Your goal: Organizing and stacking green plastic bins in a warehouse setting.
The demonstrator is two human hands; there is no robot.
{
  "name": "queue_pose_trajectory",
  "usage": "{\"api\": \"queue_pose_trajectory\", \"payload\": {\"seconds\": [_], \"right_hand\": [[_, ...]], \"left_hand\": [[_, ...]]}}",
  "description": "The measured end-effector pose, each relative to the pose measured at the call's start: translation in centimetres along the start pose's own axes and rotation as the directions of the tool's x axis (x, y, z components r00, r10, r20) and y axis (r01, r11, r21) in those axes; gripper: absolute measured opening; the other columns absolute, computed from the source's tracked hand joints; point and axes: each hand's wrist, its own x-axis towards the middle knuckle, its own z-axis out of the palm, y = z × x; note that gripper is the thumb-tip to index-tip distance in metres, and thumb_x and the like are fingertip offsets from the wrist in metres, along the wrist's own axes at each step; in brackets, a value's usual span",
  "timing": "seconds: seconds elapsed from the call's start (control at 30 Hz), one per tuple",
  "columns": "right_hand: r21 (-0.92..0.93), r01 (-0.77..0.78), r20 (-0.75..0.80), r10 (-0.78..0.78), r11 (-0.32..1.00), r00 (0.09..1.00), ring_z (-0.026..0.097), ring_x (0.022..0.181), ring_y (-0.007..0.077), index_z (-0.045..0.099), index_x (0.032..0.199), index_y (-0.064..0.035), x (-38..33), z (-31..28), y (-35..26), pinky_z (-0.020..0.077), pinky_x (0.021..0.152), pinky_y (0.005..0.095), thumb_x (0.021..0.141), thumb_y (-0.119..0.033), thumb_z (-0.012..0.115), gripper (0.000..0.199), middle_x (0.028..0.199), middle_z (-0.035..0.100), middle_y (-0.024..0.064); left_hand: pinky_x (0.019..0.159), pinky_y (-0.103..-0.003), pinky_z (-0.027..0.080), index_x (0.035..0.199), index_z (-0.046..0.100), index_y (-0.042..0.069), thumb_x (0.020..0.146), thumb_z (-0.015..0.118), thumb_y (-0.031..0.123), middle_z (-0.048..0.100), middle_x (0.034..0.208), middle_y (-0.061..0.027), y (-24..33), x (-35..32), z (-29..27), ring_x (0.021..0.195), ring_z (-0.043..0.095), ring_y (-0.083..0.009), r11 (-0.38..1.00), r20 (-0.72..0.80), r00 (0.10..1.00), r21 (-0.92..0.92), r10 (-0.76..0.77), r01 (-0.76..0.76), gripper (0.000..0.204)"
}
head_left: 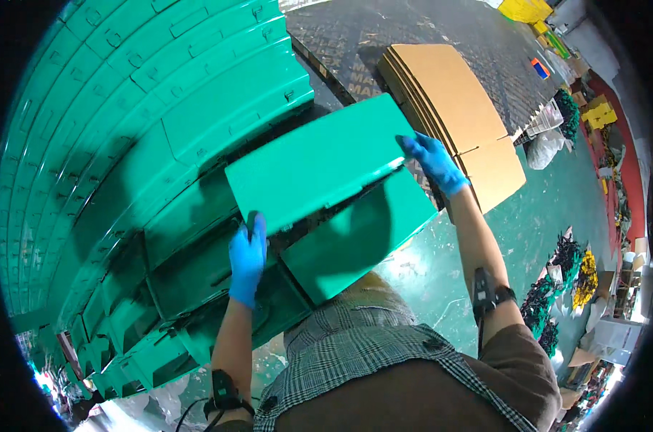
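Note:
Between my two hands is a green plastic box (pixel 319 162), its broad flat face turned up and slightly tilted. My left hand (pixel 248 261), in a blue glove, grips its near left corner, thumb against the edge. My right hand (pixel 434 162), also gloved in blue, holds the right end with fingertips on the upper face. The fingers' undersides are hidden. Just below and to the right lies another flat-topped green box (pixel 362 237), shaded by the held one. Open green compartments (pixel 193 270) lie left of my left hand.
Rows of stacked green boxes (pixel 218 108) rise on the left. Flattened brown cardboard (pixel 459 108) is piled beyond my right hand. Heaps of black and yellow pieces (pixel 585 277) lie on the green floor (pixel 441 266) at right, with a clear plastic bag (pixel 547 149) farther off.

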Motion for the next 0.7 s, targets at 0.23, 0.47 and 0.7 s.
{"api": "queue_pose_trajectory", "payload": {"seconds": [0.23, 0.47, 0.7], "right_hand": [[0.107, -0.098, 0.018, 0.097, 0.989, 0.995, 0.054, 0.097, 0.0153, 0.062, 0.11, -0.0053, 6.0, -1.0, 3.7, 0.0419, 0.087, 0.0315, 0.089, -0.051, 0.045, 0.053, 0.106, 0.062, 0.0091], [-0.662, -0.059, -0.151, -0.056, 0.748, 0.987, 0.062, 0.083, 0.0342, 0.059, 0.094, 0.0031, -4.2, -3.7, 9.7, 0.0482, 0.075, 0.0398, 0.087, -0.039, 0.051, 0.043, 0.087, 0.064, 0.0176], [0.372, -0.381, -0.075, 0.436, 0.846, 0.897, 0.059, 0.08, 0.0181, 0.063, 0.099, -0.0024, -9.9, -3.2, 5.8, 0.0482, 0.076, 0.0323, 0.089, -0.046, 0.049, 0.047, 0.091, 0.064, 0.0079]], "left_hand": [[0.046, -0.027, 0.047, 0.087, 0.053, -0.001, 0.083, 0.056, 0.051, 0.057, 0.072, -0.0048, 1.8, 5.2, -1.8, 0.053, 0.057, -0.0133, 0.921, 0.2, 0.974, -0.349, -0.107, 0.173, 0.052], [0.075, -0.04, 0.048, 0.122, 0.05, 0.003, 0.085, 0.052, 0.046, 0.061, 0.099, -0.0206, -0.5, -4.1, -0.1, 0.089, 0.06, -0.0347, 0.904, 0.323, 0.928, 0.313, 0.186, -0.291, 0.057], [0.082, -0.035, 0.045, 0.134, 0.037, 0.007, 0.087, 0.05, 0.045, 0.055, 0.114, -0.0092, -10.9, -8.2, 2.8, 0.098, 0.055, -0.0209, 0.958, 0.389, 0.92, -0.24, -0.055, 0.158, 0.062]]}}
